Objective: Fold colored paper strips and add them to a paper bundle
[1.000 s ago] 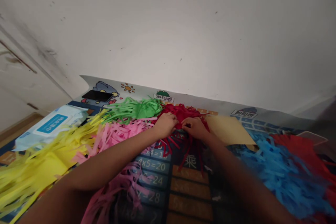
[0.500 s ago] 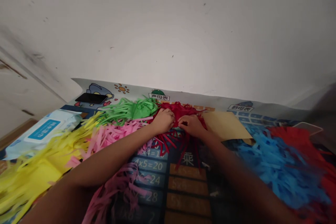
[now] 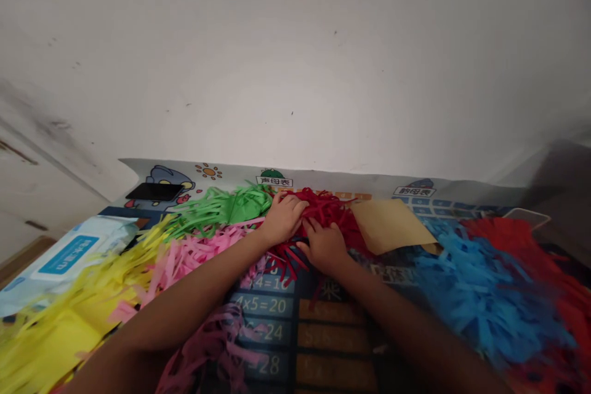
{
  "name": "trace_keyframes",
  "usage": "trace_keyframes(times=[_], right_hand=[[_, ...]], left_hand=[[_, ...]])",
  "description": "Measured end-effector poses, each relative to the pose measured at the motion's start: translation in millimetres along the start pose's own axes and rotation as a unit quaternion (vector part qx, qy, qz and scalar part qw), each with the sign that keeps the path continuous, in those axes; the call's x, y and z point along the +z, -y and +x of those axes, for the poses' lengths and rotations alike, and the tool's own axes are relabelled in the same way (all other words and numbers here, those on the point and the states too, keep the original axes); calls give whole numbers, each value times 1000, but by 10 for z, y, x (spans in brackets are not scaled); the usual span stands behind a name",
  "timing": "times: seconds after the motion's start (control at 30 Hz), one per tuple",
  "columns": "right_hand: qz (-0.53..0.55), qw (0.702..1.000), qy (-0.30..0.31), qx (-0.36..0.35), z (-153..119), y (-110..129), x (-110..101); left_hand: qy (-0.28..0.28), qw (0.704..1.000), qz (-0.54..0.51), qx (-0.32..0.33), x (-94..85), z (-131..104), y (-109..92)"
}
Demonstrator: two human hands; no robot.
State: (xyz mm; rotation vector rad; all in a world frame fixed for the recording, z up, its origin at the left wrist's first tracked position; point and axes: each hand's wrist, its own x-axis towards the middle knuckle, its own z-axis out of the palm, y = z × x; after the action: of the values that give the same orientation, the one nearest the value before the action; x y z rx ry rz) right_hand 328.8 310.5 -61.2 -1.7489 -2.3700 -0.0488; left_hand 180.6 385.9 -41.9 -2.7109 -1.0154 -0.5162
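Note:
A bundle of dark red fringed paper [image 3: 333, 208] lies at the far middle of the table, under both hands. My left hand [image 3: 285, 220] rests on its left side, fingers stretched over the strips. On the near side of the bundle lies my right hand [image 3: 325, 247], its fingers spread and touching the strips. The hands are close together but apart. Green fringed paper [image 3: 233, 208] sits left of the left hand, with pink fringed paper [image 3: 198, 250] in front of it. A tan paper sheet [image 3: 392, 225] lies right of the bundle.
Yellow fringed paper [image 3: 76, 326] and a wet wipes pack [image 3: 76, 252] are at the left, with a black phone [image 3: 154, 191] behind. Blue fringed paper [image 3: 484, 289] and brighter red fringed paper [image 3: 503, 234] lie at the right. A white wall [image 3: 295, 61] rises behind the printed mat [image 3: 272, 341].
My right hand has moved nearer and slightly left, and its bent fingers have spread out. My left hand has flattened over the red strips. The view has tilted slightly up.

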Motion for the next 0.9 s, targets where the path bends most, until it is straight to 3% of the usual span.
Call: trace_keyframes(times=[0.17, 0.27, 0.4, 0.6, 0.67, 0.73, 0.8, 0.9], right_hand=[[-42, 999, 25, 19, -10, 21, -9], [-62, 997, 37, 26, -50, 50, -10], [-70, 996, 36, 35, -119, 90, 18], [-40, 998, 18, 46, -178, 88, -26], [-21, 999, 20, 42, -188, 55, -137], [7, 999, 18, 33, -236, 62, -311], [46, 999, 0, 18, -366, 178, -503], [151, 987, -38, -25, -749, 621, -664]], left_hand=[[-39, 997, 18, -57, 12, 106, -11], [-77, 990, 37, -115, -172, 204, 186], [-128, 977, 78, -153, -729, 245, 519], [-202, 945, 152, -207, -1871, 279, 766], [-203, 942, 176, -203, -2189, 312, 757], [-169, 951, 196, -171, -2388, 298, 681], [-106, 967, 205, -111, -2438, 188, 522], [-28, 978, 204, -19, -2282, -199, 127]])
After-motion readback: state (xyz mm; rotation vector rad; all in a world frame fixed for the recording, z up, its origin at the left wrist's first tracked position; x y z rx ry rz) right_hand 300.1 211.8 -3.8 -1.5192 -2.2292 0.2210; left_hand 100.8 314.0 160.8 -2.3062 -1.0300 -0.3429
